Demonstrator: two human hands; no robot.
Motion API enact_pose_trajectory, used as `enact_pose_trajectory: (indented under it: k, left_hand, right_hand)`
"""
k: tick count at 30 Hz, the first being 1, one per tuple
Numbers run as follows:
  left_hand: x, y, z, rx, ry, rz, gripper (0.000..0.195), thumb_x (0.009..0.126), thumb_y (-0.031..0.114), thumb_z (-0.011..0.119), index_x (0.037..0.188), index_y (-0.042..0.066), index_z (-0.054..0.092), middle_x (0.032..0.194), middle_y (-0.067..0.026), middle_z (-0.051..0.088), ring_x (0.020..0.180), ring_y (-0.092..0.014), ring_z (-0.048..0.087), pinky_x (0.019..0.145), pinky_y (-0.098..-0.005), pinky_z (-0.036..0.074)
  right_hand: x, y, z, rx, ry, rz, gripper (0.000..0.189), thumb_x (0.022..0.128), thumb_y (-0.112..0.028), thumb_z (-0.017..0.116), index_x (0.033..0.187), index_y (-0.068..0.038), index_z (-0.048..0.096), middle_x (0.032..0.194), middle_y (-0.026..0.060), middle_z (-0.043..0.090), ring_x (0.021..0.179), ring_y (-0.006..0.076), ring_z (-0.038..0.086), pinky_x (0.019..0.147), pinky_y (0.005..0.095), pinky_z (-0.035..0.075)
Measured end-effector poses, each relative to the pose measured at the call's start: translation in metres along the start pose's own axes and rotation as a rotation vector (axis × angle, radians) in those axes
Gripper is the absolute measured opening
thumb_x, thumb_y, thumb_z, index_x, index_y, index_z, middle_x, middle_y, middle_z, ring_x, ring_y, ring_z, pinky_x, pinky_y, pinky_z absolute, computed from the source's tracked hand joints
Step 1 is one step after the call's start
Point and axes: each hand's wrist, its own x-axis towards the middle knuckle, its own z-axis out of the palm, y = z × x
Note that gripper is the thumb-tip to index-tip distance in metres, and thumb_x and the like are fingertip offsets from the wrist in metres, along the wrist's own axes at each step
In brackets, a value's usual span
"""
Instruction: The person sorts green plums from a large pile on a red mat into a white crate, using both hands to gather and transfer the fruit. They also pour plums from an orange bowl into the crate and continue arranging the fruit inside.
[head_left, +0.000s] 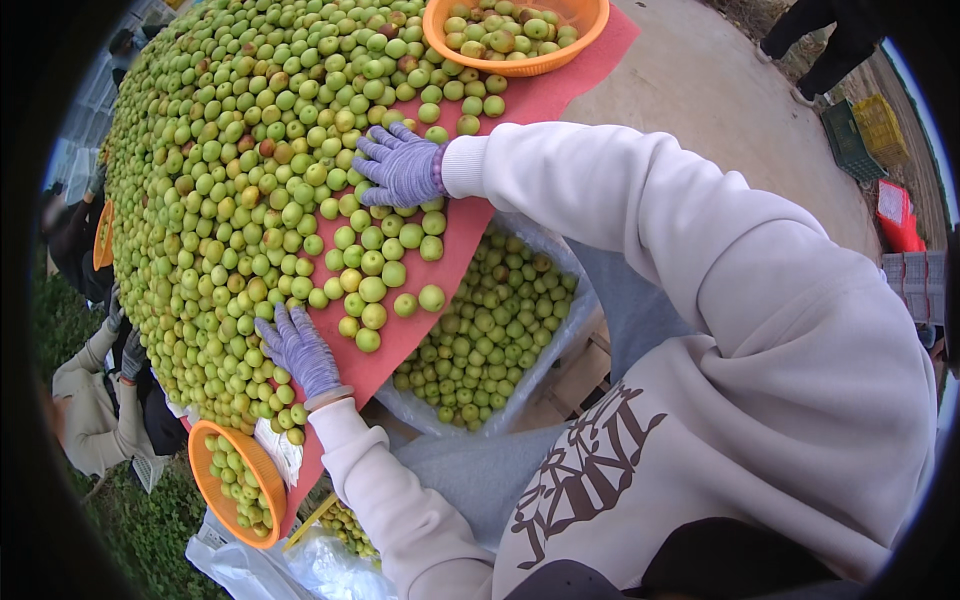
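Note:
A large heap of small round green fruit (225, 180) covers a table with a red cloth (465, 225). My right hand (401, 165), in a purple knit glove, lies palm down with spread fingers on fruit near the cloth's edge. Lower left, my left hand (300, 349), gloved alike, rests palm down on the fruit at the heap's near side, fingers a little apart. Loose fruit (371, 289) is scattered on the cloth between the hands. Below the edge, close to my body, stands a container lined with clear plastic (517, 405), filled with the same fruit.
Orange plastic baskets of fruit stand at the upper right (517, 67) and lower left (277, 480) of the heap. White papers (279, 450) lie by the lower one. Co-workers are at the far left; another person stands at the upper right near crates (851, 139).

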Motion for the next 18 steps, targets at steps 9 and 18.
enact_pose_trajectory:
  k: [9,18]
  left_hand:
    - [-0.007,0.008,-0.007,-1.081,-0.092,-0.222,0.041,0.099,0.016,0.045,0.139,0.005,0.045,0.135,-0.0085,0.049,0.119,-0.018,0.048,0.099,-0.0281,0.04]
    - [-0.005,-0.014,-0.024,-1.16,-0.126,-0.471,0.04,0.094,0.009,0.053,0.133,0.002,0.048,0.13,-0.0121,0.052,0.114,-0.017,0.054,0.095,-0.0277,0.045]
  right_hand:
    - [-0.013,-0.024,-0.033,0.069,-0.139,-0.213,0.027,0.083,-0.021,0.063,0.109,-0.014,0.065,0.098,0.0113,0.065,0.091,0.0285,0.066,0.075,0.0447,0.053]
    - [0.004,-0.039,-0.023,-0.149,-0.204,-0.267,0.025,0.083,-0.019,0.061,0.107,-0.012,0.064,0.094,0.0097,0.067,0.084,0.0293,0.067,0.065,0.0467,0.053]
